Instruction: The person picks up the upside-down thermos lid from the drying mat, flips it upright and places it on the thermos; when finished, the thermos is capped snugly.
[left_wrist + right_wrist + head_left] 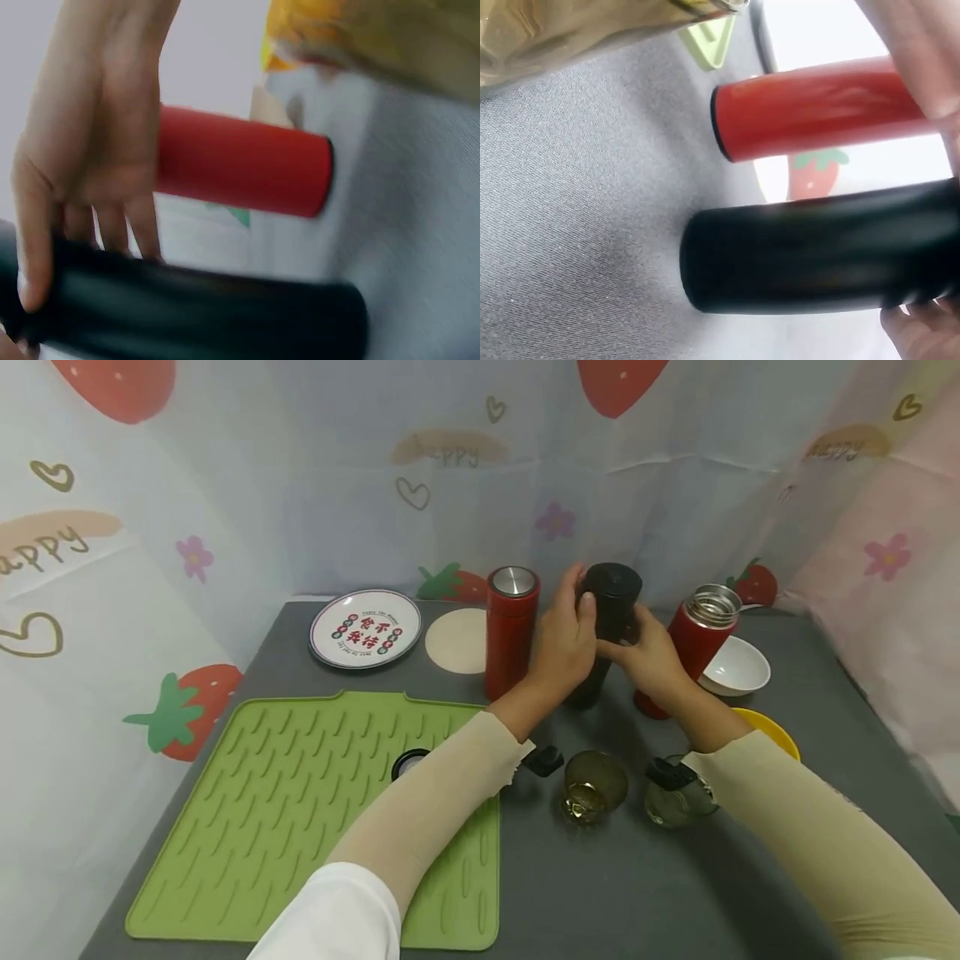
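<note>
Both hands grip black flask, upright mid-bench: left hand curled round its cap, right hand clasping the body, apparently steadying it for twisting.

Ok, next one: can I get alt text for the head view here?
Both hands, left hand and right hand, grip an upright black flask on a grey table, between two red flasks, one capped, one open. A green mat lies left.

Green ridged mat, printed plate, 2 red flasks, white bowl, 2 glasses on grey table.
</note>
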`<state>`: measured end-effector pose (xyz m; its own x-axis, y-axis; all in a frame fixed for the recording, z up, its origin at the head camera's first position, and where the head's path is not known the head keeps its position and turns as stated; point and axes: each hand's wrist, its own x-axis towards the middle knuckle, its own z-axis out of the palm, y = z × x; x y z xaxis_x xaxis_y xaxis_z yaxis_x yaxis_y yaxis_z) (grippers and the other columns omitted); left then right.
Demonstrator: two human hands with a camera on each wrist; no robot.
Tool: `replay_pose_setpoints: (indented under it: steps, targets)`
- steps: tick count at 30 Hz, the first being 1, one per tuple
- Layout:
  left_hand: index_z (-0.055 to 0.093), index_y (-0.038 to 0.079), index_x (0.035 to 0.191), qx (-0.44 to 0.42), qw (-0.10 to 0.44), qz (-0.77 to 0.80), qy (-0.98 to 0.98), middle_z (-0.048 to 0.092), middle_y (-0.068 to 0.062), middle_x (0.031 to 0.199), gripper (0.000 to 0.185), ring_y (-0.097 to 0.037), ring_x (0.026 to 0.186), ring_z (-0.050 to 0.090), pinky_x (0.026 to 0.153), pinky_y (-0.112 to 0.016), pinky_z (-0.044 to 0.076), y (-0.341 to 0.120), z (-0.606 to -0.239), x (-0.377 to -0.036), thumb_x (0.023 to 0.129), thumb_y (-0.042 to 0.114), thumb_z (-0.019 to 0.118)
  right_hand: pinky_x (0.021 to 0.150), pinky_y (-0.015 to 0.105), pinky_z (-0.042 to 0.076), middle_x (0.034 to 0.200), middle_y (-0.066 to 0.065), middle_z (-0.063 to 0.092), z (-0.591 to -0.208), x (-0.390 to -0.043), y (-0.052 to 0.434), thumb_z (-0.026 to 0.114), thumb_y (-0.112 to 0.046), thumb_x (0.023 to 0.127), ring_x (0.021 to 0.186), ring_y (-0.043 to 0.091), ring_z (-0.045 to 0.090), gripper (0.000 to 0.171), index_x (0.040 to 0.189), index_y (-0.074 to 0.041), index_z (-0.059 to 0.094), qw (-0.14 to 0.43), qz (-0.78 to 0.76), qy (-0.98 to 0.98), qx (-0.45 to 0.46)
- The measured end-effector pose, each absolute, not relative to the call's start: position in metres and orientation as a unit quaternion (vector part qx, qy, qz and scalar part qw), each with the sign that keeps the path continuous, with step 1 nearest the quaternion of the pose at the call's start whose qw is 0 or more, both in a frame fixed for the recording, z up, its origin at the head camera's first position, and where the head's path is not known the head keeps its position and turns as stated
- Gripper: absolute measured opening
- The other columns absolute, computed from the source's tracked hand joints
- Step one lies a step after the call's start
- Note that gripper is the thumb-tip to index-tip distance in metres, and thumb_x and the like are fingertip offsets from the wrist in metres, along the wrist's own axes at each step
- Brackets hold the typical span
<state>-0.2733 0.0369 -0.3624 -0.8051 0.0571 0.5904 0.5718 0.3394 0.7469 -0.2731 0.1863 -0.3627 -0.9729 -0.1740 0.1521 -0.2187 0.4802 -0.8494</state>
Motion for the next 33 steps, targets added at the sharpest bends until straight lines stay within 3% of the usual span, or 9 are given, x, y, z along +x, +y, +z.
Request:
replay_pose_setpoints:
  steps: [4,7,10,13,16,19,22,25,33]
  targets:
    - [0.031,0.014,0.15,-0.149,0.187,-0.552,-0.799,0.049,-0.004,0.139,0.078,-0.015,0.12,0.051,0.098,-0.03,0.042,0.042,-0.352,-0.281,0.09,0.054,0.062,0.101,0.05,0.04,0.139,0.021,0.048,-0.364,-0.275,0.184,0.07,-0.016,0.09,0.128,0.036,0.045,0.065,0.145,0.0,0.038,0.029,0.49,-0.861,0.135]
    - [0.027,0.02,0.153,-0.134,0.168,-0.564,-0.798,0.044,0.001,0.144,0.096,-0.011,0.125,0.046,0.1,-0.031,0.04,0.044,-0.352,-0.286,0.078,0.057,0.074,0.099,0.051,0.041,0.138,0.021,0.049,-0.365,-0.275,0.184,0.069,-0.011,0.09,0.126,0.036,0.046,0.061,0.143,0.0,0.04,0.027,0.482,-0.865,0.138]
    - [0.024,0.018,0.154,-0.166,0.187,-0.563,-0.788,0.04,-0.001,0.149,0.088,-0.01,0.133,0.039,0.106,-0.028,0.034,0.041,-0.363,-0.283,0.087,0.049,0.07,0.102,0.05,0.039,0.139,0.02,0.048,-0.366,-0.274,0.187,0.071,-0.017,0.09,0.129,0.035,0.044,0.064,0.143,0.0,0.04,0.014,0.475,-0.871,0.127]
    - [0.029,0.008,0.152,-0.207,0.242,-0.545,-0.775,0.041,-0.006,0.15,0.059,-0.01,0.133,0.04,0.107,-0.023,0.031,0.035,-0.374,-0.277,0.103,0.032,0.051,0.105,0.05,0.035,0.144,0.018,0.044,-0.365,-0.274,0.19,0.074,-0.031,0.088,0.133,0.035,0.04,0.076,0.147,-0.003,0.035,0.002,0.472,-0.873,0.123]
    - [0.038,0.003,0.147,-0.208,0.272,-0.531,-0.775,0.047,-0.01,0.145,0.045,-0.013,0.128,0.047,0.104,-0.022,0.034,0.032,-0.375,-0.273,0.107,0.024,0.037,0.106,0.05,0.034,0.147,0.017,0.041,-0.363,-0.275,0.19,0.075,-0.039,0.086,0.135,0.034,0.038,0.085,0.151,-0.006,0.031,0.002,0.471,-0.873,0.129]
    - [0.038,0.005,0.147,-0.18,0.242,-0.536,-0.788,0.047,-0.007,0.144,0.057,-0.014,0.126,0.048,0.103,-0.024,0.037,0.036,-0.365,-0.274,0.102,0.039,0.049,0.106,0.05,0.035,0.145,0.019,0.043,-0.361,-0.275,0.189,0.071,-0.028,0.09,0.133,0.035,0.04,0.073,0.148,-0.003,0.034,0.012,0.465,-0.873,0.145]
    - [0.038,0.008,0.145,-0.15,0.207,-0.526,-0.811,0.047,-0.003,0.135,0.079,-0.013,0.118,0.049,0.098,-0.025,0.041,0.043,-0.354,-0.28,0.087,0.055,0.065,0.103,0.051,0.038,0.141,0.022,0.046,-0.361,-0.274,0.188,0.066,-0.013,0.092,0.13,0.036,0.043,0.062,0.144,0.001,0.037,0.021,0.463,-0.872,0.159]
    - [0.04,0.009,0.142,-0.148,0.205,-0.517,-0.818,0.048,-0.002,0.13,0.087,-0.012,0.112,0.05,0.094,-0.025,0.043,0.045,-0.351,-0.288,0.078,0.057,0.074,0.101,0.052,0.039,0.139,0.023,0.048,-0.361,-0.274,0.187,0.066,-0.011,0.092,0.128,0.037,0.045,0.06,0.143,0.002,0.038,0.018,0.464,-0.872,0.153]
    - [0.019,0.012,0.155,-0.221,0.233,-0.542,-0.776,0.03,-0.007,0.152,0.084,-0.014,0.132,0.037,0.107,-0.025,0.03,0.031,-0.366,-0.283,0.092,0.039,0.068,0.106,0.049,0.034,0.144,0.017,0.044,-0.36,-0.274,0.188,0.071,-0.025,0.09,0.132,0.034,0.041,0.069,0.147,-0.006,0.037,0.007,0.465,-0.874,0.14]
